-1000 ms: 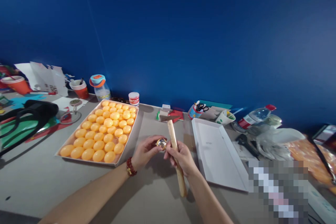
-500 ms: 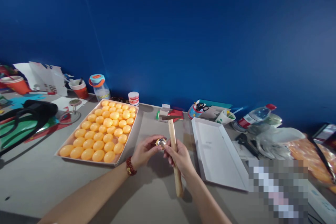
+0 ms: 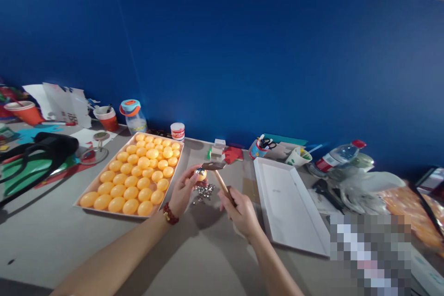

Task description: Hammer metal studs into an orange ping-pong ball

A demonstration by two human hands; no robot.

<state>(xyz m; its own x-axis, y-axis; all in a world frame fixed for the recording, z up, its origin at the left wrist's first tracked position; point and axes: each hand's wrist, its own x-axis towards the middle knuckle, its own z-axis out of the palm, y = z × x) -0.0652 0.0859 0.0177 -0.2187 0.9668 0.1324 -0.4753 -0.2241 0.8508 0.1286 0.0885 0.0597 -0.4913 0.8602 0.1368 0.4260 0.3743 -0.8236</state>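
Observation:
My left hand [image 3: 183, 188], a red beaded bracelet at its wrist, pinches an orange ball [image 3: 200, 177] with a shiny metal piece on its top. My right hand [image 3: 241, 210] is wrapped round the wooden handle of a hammer [image 3: 222, 184]. The hammer's dark head lies level with the top of the ball, right beside it; whether they touch I cannot tell. Below the ball, a small heap of shiny metal pieces [image 3: 206, 191] lies on the table. At left stands a shallow box [image 3: 151, 214] filled with several rows of similar orange balls.
To the right lies a white tray [image 3: 294, 210]. Behind are a pen cup [image 3: 257, 149], a small white tub [image 3: 177, 132] and a blue-lidded bottle [image 3: 134, 118]. A plastic bottle [image 3: 335, 157] and clear bags [image 3: 364, 185] crowd the right; a black-handled tool [image 3: 55, 145] lies left.
My left hand has moved slightly left and up with the ball. The hammer has tilted, its head coming down-left to the ball. The metal heap has come into view.

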